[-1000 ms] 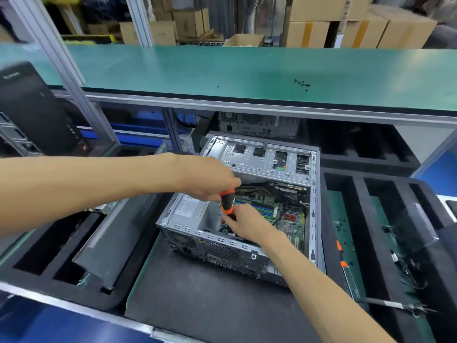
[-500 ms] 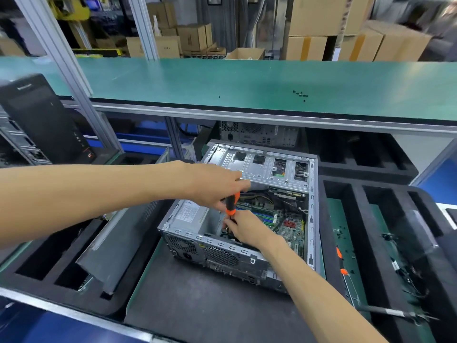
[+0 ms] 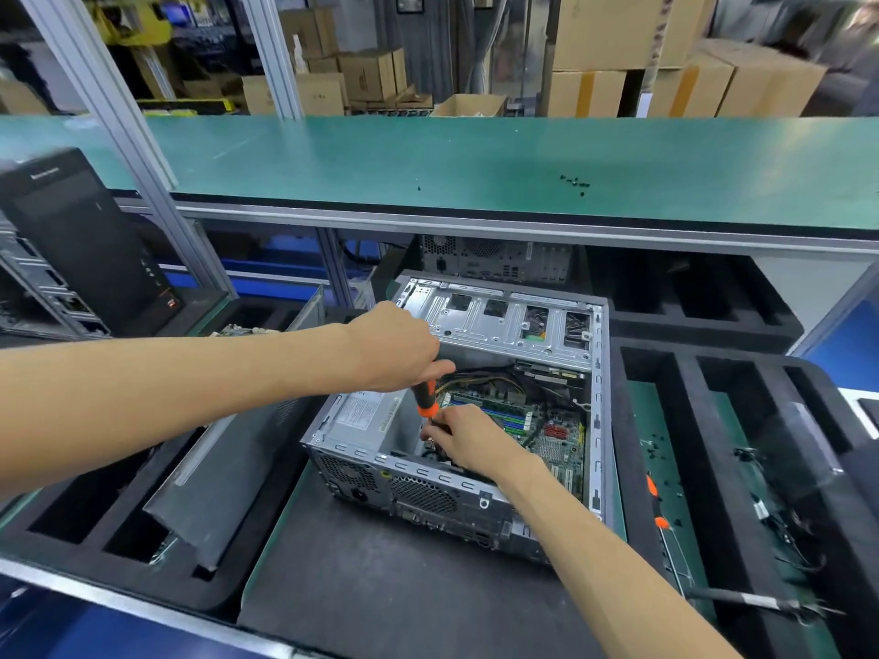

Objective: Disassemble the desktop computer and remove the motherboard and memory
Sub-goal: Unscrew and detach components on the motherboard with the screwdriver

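The left hand [image 3: 395, 347] grips a screwdriver [image 3: 426, 398] inside the open computer case [image 3: 597, 420]. The right hand [image 3: 463, 439] pinches its shaft low down. The tip is hidden between the power supply [image 3: 366, 416] and the motherboard [image 3: 547, 432].

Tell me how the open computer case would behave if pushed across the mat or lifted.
The computer case lies flat on its broad side, so it probably won't tip. Its metal frame looks stiff, and with the power supply and motherboard inside, likely heavy. On the dark mat it would probably drag, not glide.
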A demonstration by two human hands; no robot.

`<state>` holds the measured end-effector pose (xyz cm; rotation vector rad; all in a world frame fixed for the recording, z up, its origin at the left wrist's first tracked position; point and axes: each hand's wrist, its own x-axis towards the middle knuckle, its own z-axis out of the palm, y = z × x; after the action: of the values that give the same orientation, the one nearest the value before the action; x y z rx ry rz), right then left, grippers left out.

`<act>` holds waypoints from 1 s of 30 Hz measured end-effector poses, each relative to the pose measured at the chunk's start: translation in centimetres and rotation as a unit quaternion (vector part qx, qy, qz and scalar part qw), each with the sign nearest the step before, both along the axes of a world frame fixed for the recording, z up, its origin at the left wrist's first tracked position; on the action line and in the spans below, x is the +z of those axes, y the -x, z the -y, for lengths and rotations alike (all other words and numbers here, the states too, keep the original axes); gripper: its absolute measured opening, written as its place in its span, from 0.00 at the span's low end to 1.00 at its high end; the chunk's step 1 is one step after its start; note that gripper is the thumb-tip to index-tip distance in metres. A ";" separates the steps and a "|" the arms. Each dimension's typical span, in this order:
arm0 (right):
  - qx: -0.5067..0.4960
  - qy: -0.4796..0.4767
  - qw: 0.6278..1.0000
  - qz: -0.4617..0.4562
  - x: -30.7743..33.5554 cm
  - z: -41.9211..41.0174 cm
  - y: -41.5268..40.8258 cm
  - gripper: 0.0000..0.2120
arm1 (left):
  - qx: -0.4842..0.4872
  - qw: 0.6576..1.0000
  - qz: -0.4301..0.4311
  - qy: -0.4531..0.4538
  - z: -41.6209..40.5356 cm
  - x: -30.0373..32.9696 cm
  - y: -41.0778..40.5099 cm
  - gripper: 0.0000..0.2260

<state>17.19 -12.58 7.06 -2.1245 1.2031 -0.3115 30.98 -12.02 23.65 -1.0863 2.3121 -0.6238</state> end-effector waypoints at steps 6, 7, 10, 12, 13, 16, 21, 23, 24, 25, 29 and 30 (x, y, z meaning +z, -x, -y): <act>0.005 -0.002 1.000 -0.002 -0.2 0.1 0.2 0.12 | -0.067 0.989 -0.068 -0.117 -0.2 1.1 -1.1 0.16; 0.007 0.000 1.000 -0.002 -0.3 0.1 0.1 0.12 | -0.067 0.988 -0.076 -0.118 0.2 1.2 -1.2 0.15; -0.016 0.031 0.999 0.028 -0.2 -0.1 0.1 0.17 | -0.030 0.984 -0.104 -0.139 1.2 1.2 -1.3 0.13; -0.041 0.041 0.995 0.078 0.0 -0.3 0.2 0.18 | 0.011 0.978 -0.126 -0.166 1.8 1.4 -1.8 0.12; -0.045 0.040 0.994 0.092 0.1 -0.3 0.2 0.17 | 0.022 0.976 -0.134 -0.170 1.9 1.5 -2.0 0.12; -0.034 0.032 0.995 0.093 0.2 -0.4 0.1 0.14 | 0.028 0.983 -0.121 -0.132 1.9 1.1 -2.1 0.15; -0.019 0.025 0.996 0.083 0.3 -0.2 0.0 0.13 | 0.064 0.995 -0.066 -0.048 1.0 0.1 -1.4 0.28; -0.019 0.023 0.996 0.088 0.4 -0.2 0.0 0.12 | 0.045 0.997 -0.055 -0.008 0.7 0.1 -1.2 0.26; -0.019 0.022 0.996 0.089 0.4 -0.2 0.0 0.12 | 0.032 0.997 -0.070 -0.007 0.6 0.2 -1.3 0.24; -0.021 0.021 0.995 0.091 0.4 -0.2 0.1 0.12 | 0.011 0.996 -0.084 -0.026 0.5 0.3 -1.4 0.20; -0.019 0.021 0.995 0.093 0.2 -0.1 0.3 0.11 | -0.062 0.988 -0.078 -0.118 0.5 0.9 -1.8 0.19; -0.015 0.026 0.996 0.085 0.2 -0.2 0.3 0.11 | -0.068 0.987 -0.082 -0.118 0.6 0.9 -1.9 0.17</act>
<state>16.94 -12.39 7.30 -2.0787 1.1392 -0.5314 32.85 -12.65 24.56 -0.9050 2.5419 -0.3069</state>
